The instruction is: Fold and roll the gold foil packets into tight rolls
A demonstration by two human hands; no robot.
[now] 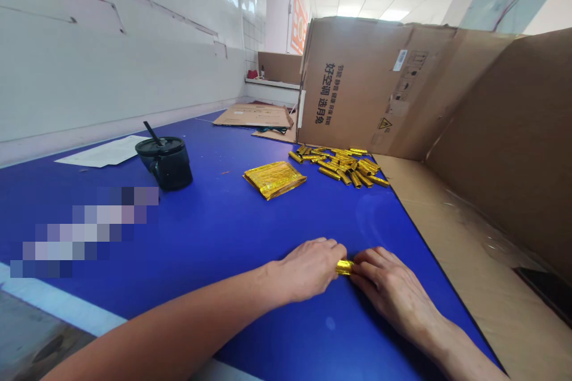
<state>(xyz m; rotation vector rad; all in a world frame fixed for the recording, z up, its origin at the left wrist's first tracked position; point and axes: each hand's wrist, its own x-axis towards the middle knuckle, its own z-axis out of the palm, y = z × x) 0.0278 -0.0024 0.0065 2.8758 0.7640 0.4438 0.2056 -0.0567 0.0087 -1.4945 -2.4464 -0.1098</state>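
Note:
Between my two hands, close to the blue tabletop, is a small rolled tube of shiny gold foil (pixel 344 267). My left hand (pixel 313 268) has its fingers closed around the tube's left end. The other end is pinched by my right hand (pixel 384 277). Both hands cover most of the roll, so only its middle shows. Farther off lies a flat stack of gold foil sheets (pixel 274 179). To the right of that stack is a loose pile of several gold foil rolls (pixel 344 162).
A dark lidded mug with a straw (pixel 168 164) stands at the left, beside white paper (pixel 105 152). Flattened cardboard (pixel 252 115) lies at the back. A large cardboard box (pixel 357 83) borders the blue table (pixel 214 220) behind and right. A blurred patch covers the left side.

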